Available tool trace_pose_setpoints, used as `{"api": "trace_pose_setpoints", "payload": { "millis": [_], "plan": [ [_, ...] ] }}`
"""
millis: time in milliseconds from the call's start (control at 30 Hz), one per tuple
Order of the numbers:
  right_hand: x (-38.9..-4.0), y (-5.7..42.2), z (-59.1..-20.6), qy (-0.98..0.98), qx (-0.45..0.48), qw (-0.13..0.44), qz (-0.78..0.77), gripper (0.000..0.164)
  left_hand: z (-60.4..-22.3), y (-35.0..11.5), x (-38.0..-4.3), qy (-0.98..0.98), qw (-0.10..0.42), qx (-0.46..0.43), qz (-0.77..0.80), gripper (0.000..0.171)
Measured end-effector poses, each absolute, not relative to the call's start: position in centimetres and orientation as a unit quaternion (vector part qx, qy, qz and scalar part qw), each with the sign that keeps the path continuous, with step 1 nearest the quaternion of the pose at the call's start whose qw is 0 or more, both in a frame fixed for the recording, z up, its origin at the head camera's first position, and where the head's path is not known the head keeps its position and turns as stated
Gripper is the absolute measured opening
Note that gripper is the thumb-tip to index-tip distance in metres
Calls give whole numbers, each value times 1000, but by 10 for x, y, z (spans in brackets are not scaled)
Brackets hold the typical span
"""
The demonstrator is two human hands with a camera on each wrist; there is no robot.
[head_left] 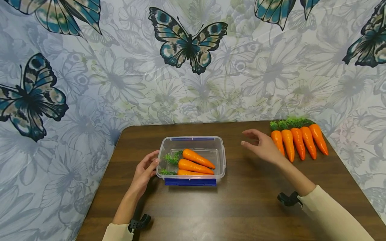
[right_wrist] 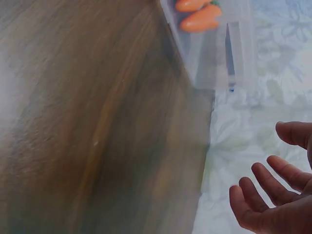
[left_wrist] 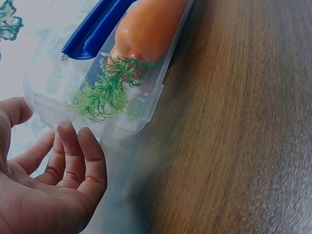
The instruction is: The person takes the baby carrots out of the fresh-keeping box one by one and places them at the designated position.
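Observation:
A clear plastic food container [head_left: 221,157] with blue clasps stands on the table. Inside lie three orange carrots [head_left: 196,166] with green tops pointing left. My left hand [head_left: 144,173] holds the container's left end, thumb at the rim and fingertips against the outer wall; the left wrist view shows these fingers [left_wrist: 73,156] from close by. To the right of the container, my right hand [head_left: 261,145] hovers over the table, holding nothing, its fingers loosely bent and pointing left. Just beyond that hand, several more carrots [head_left: 298,142] lie side by side, green tops toward the wall.
The brown wooden table [head_left: 193,211] ends at the back against a wall covering [head_left: 193,97] with flowers and butterflies. Its right edge runs close by the row of carrots. A dark strap [head_left: 139,223] sits on the left wrist, another strap [head_left: 288,199] on the right.

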State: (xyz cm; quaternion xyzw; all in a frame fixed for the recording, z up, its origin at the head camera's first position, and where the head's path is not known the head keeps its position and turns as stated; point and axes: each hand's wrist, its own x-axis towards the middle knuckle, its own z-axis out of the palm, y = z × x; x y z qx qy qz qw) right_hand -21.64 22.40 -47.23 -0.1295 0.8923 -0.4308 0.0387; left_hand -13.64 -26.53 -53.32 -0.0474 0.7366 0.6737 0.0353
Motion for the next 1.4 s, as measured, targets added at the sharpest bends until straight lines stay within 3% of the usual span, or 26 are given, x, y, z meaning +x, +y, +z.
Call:
{"api": "trace_pose_setpoints", "payload": {
  "millis": [633,1400],
  "plan": [
    [-221,151,-450,865,-257,55,-427,43,-533,-268,-136,735,34,-51,675,50],
    [-238,77,-450,838,-335,187,-389,43,-533,-270,-137,744,33,-35,667,49]
  ]
}}
